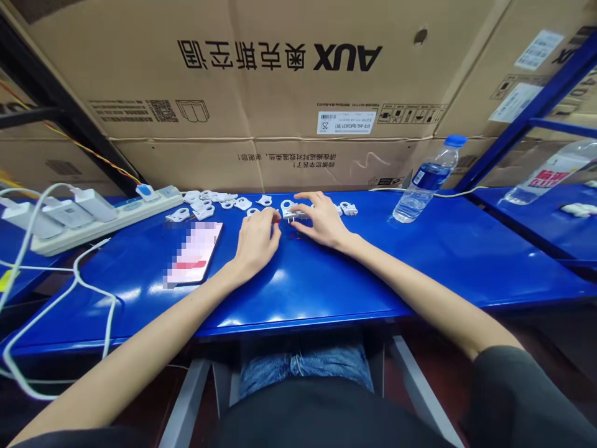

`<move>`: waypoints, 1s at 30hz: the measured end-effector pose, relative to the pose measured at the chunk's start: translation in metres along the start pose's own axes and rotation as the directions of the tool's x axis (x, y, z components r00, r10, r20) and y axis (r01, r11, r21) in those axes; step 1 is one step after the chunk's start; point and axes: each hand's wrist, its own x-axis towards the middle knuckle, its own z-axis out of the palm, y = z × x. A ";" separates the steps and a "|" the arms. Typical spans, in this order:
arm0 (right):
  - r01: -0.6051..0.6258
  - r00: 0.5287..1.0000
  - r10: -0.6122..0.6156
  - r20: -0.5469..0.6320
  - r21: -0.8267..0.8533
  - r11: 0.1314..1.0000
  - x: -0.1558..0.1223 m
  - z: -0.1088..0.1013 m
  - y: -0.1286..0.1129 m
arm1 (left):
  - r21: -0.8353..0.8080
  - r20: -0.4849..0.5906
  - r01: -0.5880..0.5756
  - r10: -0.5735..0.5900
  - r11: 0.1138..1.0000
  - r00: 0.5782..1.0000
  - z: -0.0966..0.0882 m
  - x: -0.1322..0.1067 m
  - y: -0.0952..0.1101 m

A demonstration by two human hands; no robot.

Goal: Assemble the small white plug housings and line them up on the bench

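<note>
Okay, we're right on a small white plastic fitting (288,208) with metal pins (298,216) poking out of it, sitting low over the blue metal bench (326,280) at centre. Our right hand (323,219) is open and arched over it, thumb and fingers spread to either side, while our left hand (255,244) comes in curled, its fingertips (274,214) right by the end of the pins. We can't tell from up here whether either hand has a firm grip. Just beside them, a similar white piece (348,208) lies to the right, and further left we've got a loose cluster of white pieces (205,202). A few small red marks (295,236) dot the bench under the right hand. Out left, there's a phone (192,252) with its screen blurred out, then a white power strip (107,219) loaded with chargers. To the right, a water bottle (426,180) stands with its blue cap on. Behind it all, cardboard boxes (261,81) carry big upside-down lettering: AUX, with 奥克斯空调 beside it, and a white label (346,122) showing 25.
</note>
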 end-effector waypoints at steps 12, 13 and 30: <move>0.111 0.991 -0.112 -0.072 -0.026 0.994 -0.021 -0.029 -0.012 | -0.242 -0.209 -0.117 0.066 0.963 0.976 -0.002 0.001 0.003; 0.111 0.991 -0.112 -0.069 -0.025 0.994 -0.021 -0.029 -0.013 | -0.253 -0.202 -0.123 0.072 0.960 0.977 -0.002 0.002 0.004; 0.109 0.993 -0.111 -0.047 -0.045 0.993 -0.022 -0.022 -0.018 | -0.390 -0.248 -0.121 0.022 0.913 0.969 -0.003 0.002 0.008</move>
